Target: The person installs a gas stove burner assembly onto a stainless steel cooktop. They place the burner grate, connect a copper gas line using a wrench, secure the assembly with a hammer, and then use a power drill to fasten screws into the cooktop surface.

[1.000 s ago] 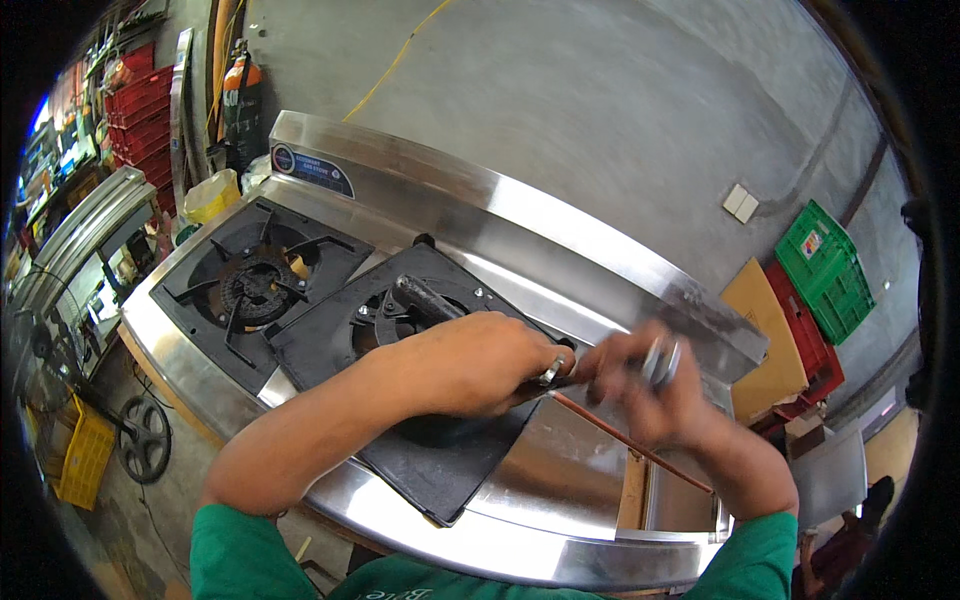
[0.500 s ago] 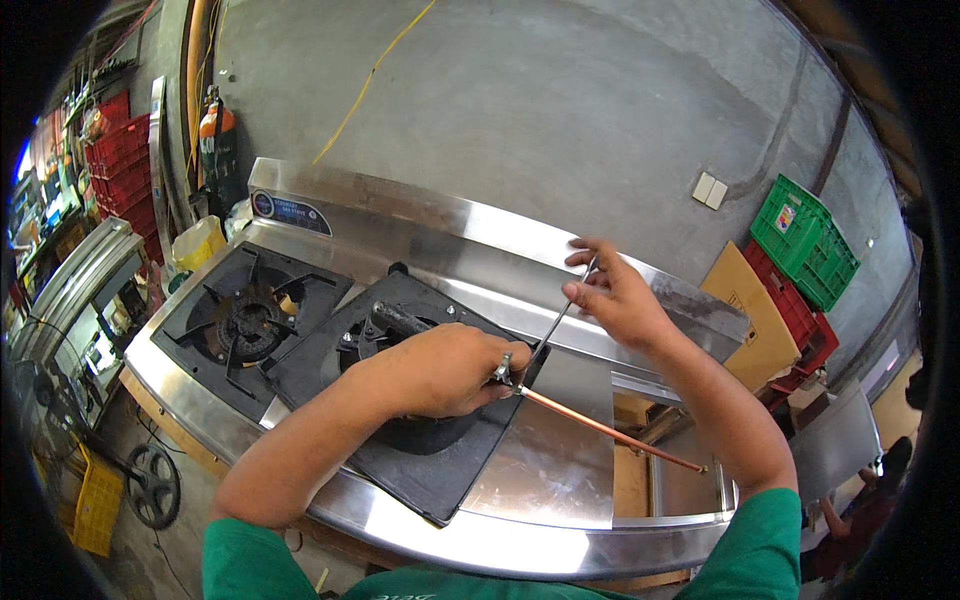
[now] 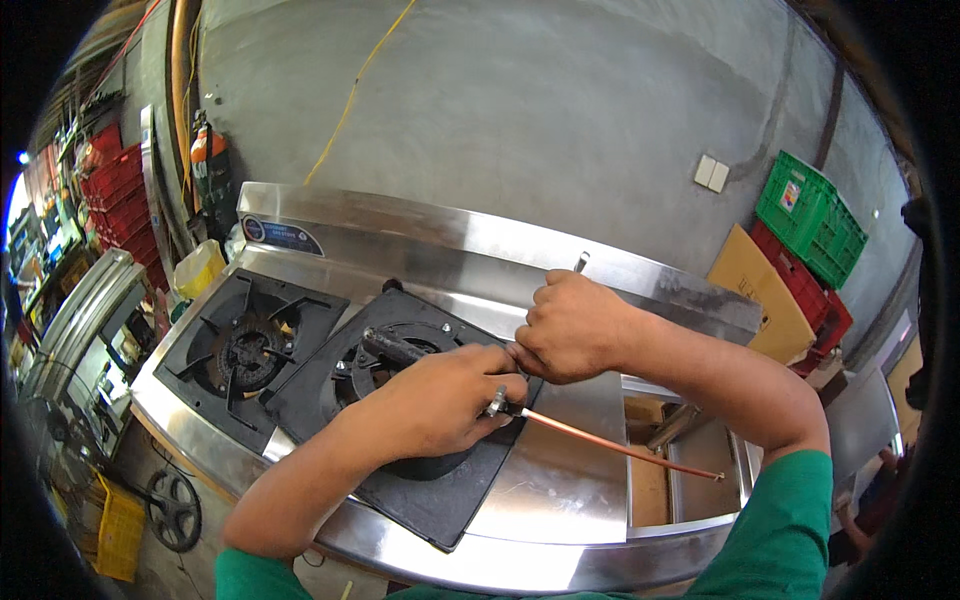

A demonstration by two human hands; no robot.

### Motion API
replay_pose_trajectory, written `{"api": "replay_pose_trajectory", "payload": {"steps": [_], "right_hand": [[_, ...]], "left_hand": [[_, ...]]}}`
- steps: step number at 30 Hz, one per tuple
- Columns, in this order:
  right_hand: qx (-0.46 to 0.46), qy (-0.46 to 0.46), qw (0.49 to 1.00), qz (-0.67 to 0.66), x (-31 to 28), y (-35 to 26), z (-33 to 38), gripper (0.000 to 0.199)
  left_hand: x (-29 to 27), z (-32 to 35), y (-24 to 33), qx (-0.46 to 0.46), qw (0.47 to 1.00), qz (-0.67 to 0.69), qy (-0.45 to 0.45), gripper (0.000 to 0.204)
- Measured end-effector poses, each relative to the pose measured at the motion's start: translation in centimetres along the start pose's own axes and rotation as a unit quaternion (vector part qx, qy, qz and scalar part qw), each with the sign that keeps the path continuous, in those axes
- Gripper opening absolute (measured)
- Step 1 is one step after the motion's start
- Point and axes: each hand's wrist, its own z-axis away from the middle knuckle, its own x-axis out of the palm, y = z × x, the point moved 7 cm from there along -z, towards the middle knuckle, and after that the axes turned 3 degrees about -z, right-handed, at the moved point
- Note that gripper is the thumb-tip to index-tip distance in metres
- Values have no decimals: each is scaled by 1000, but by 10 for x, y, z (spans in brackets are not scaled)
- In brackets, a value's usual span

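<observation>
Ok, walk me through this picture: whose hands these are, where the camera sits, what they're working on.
The camera sits on a person's head and looks down, so the bent edges come from its wide lens. Both arms in green sleeves are that person's own. They work over a steel gas stove with a black burner at the left. The left hand rests on the middle black burner plate and grips the fitting at the end of a thin copper tube. The right hand is closed around a slim metal tool. Green and red crates stand at the far right.
</observation>
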Motion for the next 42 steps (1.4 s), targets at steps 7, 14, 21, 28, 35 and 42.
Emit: {"api": "replay_pose_trajectory", "payload": {"steps": [7, 14, 21, 28, 35, 42], "right_hand": [[-1, 39, 997, -64, -5, -1, 4, 44], [-11, 82, 995, -62, -11, 1, 4, 48], [-6, 75, 996, -45, -20, 1, 6, 48], [44, 59, 992, -98, 1, 15, 6, 44], [56, 60, 964, -252, 60, 27, 5, 39], [78, 40, 915, -393, 103, 25, -1, 40]], "left_hand": [[-22, -4, 13, 8, 979, 197, 44, 31], [18, 4, 0, -48, 809, 556, 182, 51], [14, -6, 1, -26, 845, 494, 202, 53], [13, -10, 1, -33, 841, 503, 194, 51], [17, 1, 5, -20, 825, 528, 201, 50], [15, -6, 7, -2, 860, 478, 179, 54]]}}
